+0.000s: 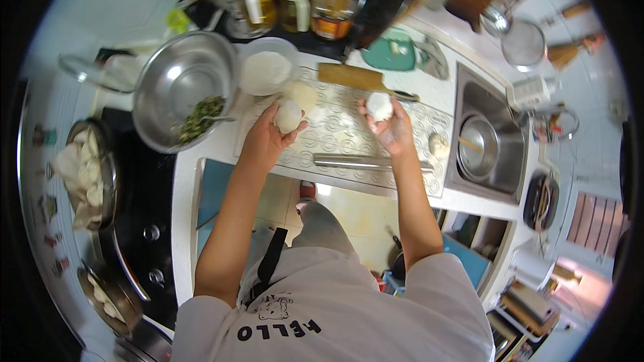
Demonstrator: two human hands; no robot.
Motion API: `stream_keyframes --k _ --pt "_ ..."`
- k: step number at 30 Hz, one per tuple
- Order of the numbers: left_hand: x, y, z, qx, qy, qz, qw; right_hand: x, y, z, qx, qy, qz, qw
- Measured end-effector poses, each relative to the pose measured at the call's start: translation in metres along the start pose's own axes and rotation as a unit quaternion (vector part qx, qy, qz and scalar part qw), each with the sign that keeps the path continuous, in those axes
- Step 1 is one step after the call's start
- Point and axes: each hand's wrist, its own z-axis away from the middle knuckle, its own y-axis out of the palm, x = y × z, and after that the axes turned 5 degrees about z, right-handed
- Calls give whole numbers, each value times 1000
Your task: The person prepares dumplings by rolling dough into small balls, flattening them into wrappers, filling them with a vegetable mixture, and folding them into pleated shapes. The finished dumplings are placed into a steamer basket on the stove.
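My left hand holds a smooth round piece of dough over the mat. In my right hand sits a white, floured dough piece, resting on the fingers. Beneath both hands lies a floured pastry mat printed with circles. A pale round of dough is just behind the left hand's piece. The metal rolling pin lies along the mat's near side, partly covered by my right forearm. A broad-bladed kitchen knife rests at the back. Another dough lump is near the mat's right edge.
Back left, a steel bowl holds chopped green filling and a spoon, beside a bowl of flour. Oil bottles stand behind. At right is a sink; at left, pans on a black cooktop.
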Motion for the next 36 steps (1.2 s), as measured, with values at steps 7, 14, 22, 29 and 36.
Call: stream_keyframes --k 7,14,22,29,36 --pt "-93 -56 217 1 244 38 969 -56 144 -19 163 78 129 975" --pt "-136 -160 522 -318 475 -94 815 -284 393 11 420 288 219 833" --pt "-150 -314 708 -584 323 -360 652 -577 553 108 557 241 518 603" --pt "-160 -379 718 -619 154 -584 502 -714 550 116 607 -177 754 177" --pt "-159 -392 702 -599 72 -641 474 -729 543 121 556 -192 808 29"
